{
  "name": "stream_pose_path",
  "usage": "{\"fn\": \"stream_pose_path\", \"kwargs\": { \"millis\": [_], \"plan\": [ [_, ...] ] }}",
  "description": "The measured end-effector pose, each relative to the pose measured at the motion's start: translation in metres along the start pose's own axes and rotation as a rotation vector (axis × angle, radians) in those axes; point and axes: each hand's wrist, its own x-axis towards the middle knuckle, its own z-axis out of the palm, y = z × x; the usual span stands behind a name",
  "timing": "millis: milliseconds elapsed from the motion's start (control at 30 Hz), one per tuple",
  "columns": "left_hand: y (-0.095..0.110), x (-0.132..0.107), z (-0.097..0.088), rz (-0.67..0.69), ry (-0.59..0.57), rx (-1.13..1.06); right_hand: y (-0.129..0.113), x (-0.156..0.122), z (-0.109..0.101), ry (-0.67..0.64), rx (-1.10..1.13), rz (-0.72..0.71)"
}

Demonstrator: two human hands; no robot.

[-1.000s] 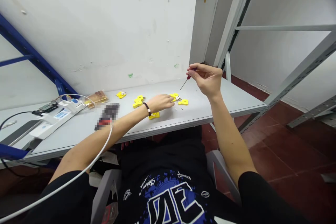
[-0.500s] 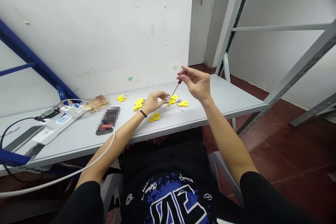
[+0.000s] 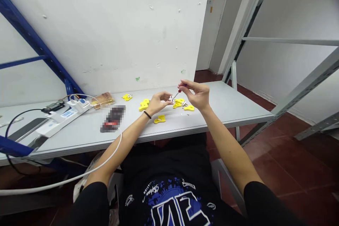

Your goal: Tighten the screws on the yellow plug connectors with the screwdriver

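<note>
My left hand [image 3: 159,103] pinches a small white plug insert [image 3: 171,98] between thumb and fingers, just above the table. My right hand [image 3: 196,92] is closed around the red handle of a screwdriver [image 3: 177,94]. The thin shaft slants down and left, its tip at the white piece; whether it sits in a screw is too small to tell. Yellow plug parts [image 3: 178,103] lie just right of my left fingers, with another yellow piece [image 3: 189,108] beside them. A yellow half shell [image 3: 160,119] lies nearer the front edge, and more yellow pieces [image 3: 143,105] lie left of my hand.
A white power strip [image 3: 63,117] with cables stands at the left, near a blurred dark object [image 3: 113,118] and a clear packet [image 3: 102,99]. One yellow plug [image 3: 127,97] lies toward the wall. A tiny screw [image 3: 188,114] rests on the grey tabletop [image 3: 225,102].
The screwdriver has come down from above the yellow parts, and its tip now meets the white piece. My right hand is lower and closer to my left. The camera view has shifted slightly.
</note>
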Motion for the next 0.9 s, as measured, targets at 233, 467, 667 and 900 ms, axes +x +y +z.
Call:
{"fn": "stream_pose_path", "kwargs": {
  "millis": [233,467,667,900],
  "plan": [
    [0.001,0.0,0.0,-0.028,0.017,-0.106,-0.002,-0.002,-0.002,-0.013,-0.111,-0.062],
    [-0.001,-0.001,-0.001,-0.06,0.02,-0.163,-0.009,0.0,0.005,0.006,-0.069,-0.135],
    [-0.008,-0.001,-0.003,-0.06,0.036,-0.126,-0.011,-0.006,0.016,0.0,-0.038,-0.011],
    [-0.016,0.0,-0.003,-0.043,0.04,-0.108,-0.014,-0.004,0.019,0.006,-0.068,0.004]
  ]
}}
